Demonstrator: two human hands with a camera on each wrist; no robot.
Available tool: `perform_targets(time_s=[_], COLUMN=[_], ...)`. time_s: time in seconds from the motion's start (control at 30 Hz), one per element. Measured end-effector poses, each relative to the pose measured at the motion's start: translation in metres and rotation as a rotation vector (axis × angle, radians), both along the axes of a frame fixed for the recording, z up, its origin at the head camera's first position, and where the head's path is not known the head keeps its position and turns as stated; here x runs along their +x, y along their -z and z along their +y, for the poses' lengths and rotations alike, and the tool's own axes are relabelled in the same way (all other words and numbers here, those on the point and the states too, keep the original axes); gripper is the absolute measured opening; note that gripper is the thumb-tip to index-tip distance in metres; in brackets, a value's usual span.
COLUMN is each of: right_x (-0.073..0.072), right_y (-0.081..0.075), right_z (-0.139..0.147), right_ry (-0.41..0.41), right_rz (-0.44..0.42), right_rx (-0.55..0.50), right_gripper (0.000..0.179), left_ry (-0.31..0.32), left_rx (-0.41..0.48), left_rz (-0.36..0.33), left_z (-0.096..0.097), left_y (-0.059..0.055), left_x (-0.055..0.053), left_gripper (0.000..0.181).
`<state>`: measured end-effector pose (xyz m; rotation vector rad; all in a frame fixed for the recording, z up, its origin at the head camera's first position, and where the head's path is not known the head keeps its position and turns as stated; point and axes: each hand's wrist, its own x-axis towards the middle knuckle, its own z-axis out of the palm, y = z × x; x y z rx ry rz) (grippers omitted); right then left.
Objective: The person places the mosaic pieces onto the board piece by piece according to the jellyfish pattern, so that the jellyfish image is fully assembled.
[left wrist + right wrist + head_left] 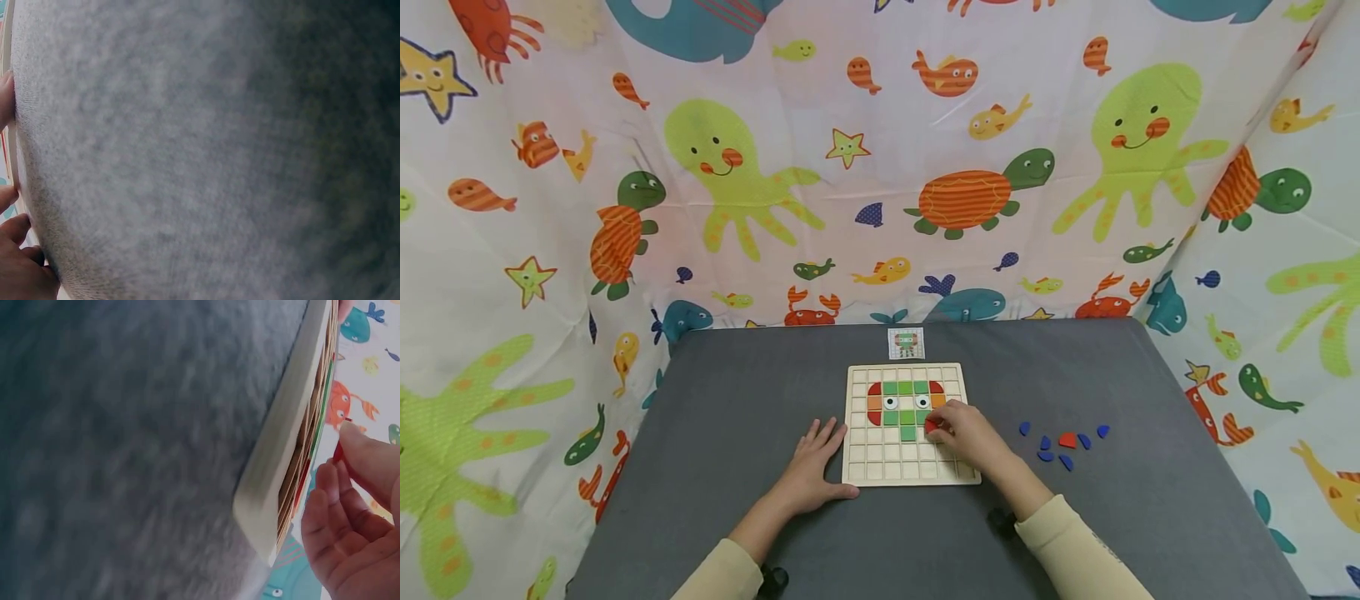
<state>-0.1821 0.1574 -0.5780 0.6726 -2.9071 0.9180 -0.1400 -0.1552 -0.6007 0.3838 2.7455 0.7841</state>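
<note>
Right hand (966,433): pinches small red tile (931,426) at right half of pale wooden gridded board (874,477).
Left hand (811,468): fingers spread, against board's left edge.
Small curved blue tiles (1046,443): right of board, around second red tile (1067,440).

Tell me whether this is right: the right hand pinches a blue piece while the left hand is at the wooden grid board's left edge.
The colour is wrong: the right hand pinches a red piece, as the head view shows. The left hand is indeed at the wooden grid board's left edge.
</note>
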Motion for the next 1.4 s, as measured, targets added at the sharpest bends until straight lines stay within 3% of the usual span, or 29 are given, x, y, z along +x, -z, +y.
perform_targets(time_s=[0.4, 0.8, 1.4], right_x=[0.000, 0.000, 0.000], right_y=[0.001, -0.001, -0.025], right_z=[-0.015, -0.018, 0.026], right_ry=[0.036, 0.018, 0.101], right_rz=[-0.061, -0.071, -0.057], right_rx=[0.083, 0.082, 0.022], right_gripper=[0.015, 0.017, 0.021], left_ry=[-0.011, -0.010, -0.011], left_rx=[0.016, 0.015, 0.012], left_rz=[0.002, -0.006, -0.002], left_z=[-0.001, 0.001, 0.001], left_y=[0.000, -0.001, 0.000], left_x=[0.001, 0.000, -0.001], left_gripper=[0.111, 0.111, 0.111])
